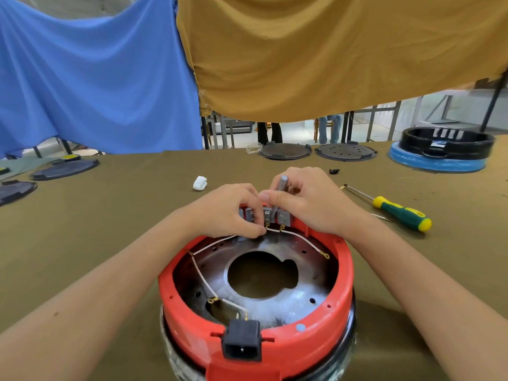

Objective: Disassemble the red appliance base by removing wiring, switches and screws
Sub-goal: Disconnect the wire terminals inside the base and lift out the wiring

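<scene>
**Fig. 1. Freeing the switch terminals at the far rim of the base**

Nearest me, the black power socket [242, 342] sits in the near wall of the red appliance base [341, 292], which lies open side up on the olive table cloth [110, 215] in front of me. Inside it I count two runs of white wire [204, 280], ending in brass terminals. I judge the wire thin and limp, so I would take it by a terminal, not by its insulation; the plastic shell looks stiff and light, and may shift unless steadied.

At the far rim stands the grey switch block [281, 217]; I make out about four units, partly hidden by fingers. My left hand [228, 210] pinches a wire end at the block, fingers curled. My right hand [310, 200] is closed round a slim grey tool [280, 192], its tip down among the switches.

Beyond: one white wad [199, 183], one green-and-yellow screwdriver [395, 209] to the right, one small black part [334, 171]. Farther off lie two dark round plates [345, 152], one black housing on a blue ring [445, 145], and more dark plates at far left.
</scene>
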Motion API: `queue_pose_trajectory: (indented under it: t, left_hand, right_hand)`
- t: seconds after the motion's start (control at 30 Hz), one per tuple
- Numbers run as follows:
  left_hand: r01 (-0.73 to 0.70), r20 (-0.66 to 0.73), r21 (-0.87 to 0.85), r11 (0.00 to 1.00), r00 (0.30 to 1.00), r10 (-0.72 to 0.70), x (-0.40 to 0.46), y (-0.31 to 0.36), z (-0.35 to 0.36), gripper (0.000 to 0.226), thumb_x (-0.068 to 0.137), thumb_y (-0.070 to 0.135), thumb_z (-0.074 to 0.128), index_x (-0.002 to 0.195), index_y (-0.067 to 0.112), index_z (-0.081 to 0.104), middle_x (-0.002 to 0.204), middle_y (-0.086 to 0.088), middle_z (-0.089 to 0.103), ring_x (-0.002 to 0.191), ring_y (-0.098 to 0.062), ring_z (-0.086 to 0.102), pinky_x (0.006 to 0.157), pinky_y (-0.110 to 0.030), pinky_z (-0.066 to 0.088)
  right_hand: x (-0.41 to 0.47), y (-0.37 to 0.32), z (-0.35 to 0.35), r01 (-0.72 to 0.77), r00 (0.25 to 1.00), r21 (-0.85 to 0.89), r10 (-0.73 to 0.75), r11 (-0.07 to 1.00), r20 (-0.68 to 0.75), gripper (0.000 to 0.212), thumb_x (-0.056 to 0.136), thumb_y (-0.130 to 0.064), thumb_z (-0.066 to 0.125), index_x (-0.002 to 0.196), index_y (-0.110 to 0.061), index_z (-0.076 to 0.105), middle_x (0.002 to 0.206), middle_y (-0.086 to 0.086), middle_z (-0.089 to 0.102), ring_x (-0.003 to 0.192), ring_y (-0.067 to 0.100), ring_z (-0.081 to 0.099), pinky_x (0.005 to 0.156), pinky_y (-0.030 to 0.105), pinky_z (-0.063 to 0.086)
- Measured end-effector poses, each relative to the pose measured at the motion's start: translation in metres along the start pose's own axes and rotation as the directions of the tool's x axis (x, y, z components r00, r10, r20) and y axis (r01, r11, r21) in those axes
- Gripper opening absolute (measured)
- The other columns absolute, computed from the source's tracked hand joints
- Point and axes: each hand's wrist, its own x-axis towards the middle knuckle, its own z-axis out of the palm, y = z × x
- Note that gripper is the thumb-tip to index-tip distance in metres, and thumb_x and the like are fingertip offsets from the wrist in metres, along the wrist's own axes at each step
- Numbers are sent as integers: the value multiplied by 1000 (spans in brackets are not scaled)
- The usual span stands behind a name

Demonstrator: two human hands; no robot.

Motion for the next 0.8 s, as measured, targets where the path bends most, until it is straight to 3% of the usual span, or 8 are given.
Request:
queue_pose_trajectory:
  t: [0.13,0.27,0.33,0.53,0.7,0.8]
  left_hand:
    - [4,2,9,1000,1000,-4,1,0,0,4,80,25,76,76,26,76,104,15,54,97,1,55,96,-31,42]
    - [-4,8,-13,1000,1000,4,1,-1,1,7,79,25,77,73,27,74,103,15,55,97,4,54,97,-32,43]
    - [-7,6,-23,1000,1000,7,1,-2,1,8,79,25,78,72,28,74,107,13,57,101,3,55,99,-33,42]
    - [-3,-14,-29,1000,1000,3,2,-3,2,11,78,25,78,71,31,73,106,14,57,99,5,54,98,-29,41]
    - [-2,-5,-36,999,1000,2,2,-3,1,12,78,24,78,70,30,72,106,13,57,99,5,54,97,-26,41]
    - [-2,-3,-38,999,1000,2,1,-2,1,13,78,24,78,70,30,72,106,13,57,98,6,53,97,-26,41]
  right_hand:
    - [1,-2,-1,48,997,-17,-47,999,53,29,91,-37,69,75,-13,73,70,12,63,62,21,54,57,30,40]
    - [3,2,0,-42,999,73,40,996,25,27,92,-33,69,71,-16,72,52,-8,58,48,9,45,51,20,34]
    - [3,5,0,-108,994,148,109,983,-1,27,92,-31,69,70,-15,72,53,-5,59,50,4,47,55,24,38]
    - [3,5,2,-138,990,213,142,967,-4,31,94,-32,67,68,-15,71,61,11,64,55,10,50,63,33,42]
    - [3,7,3,-134,989,199,144,971,-37,34,95,-37,64,71,-15,72,65,13,66,61,28,58,70,44,50]
    - [3,6,3,-138,988,199,149,970,-42,35,96,-38,63,71,-15,72,66,12,66,66,31,62,72,45,51]
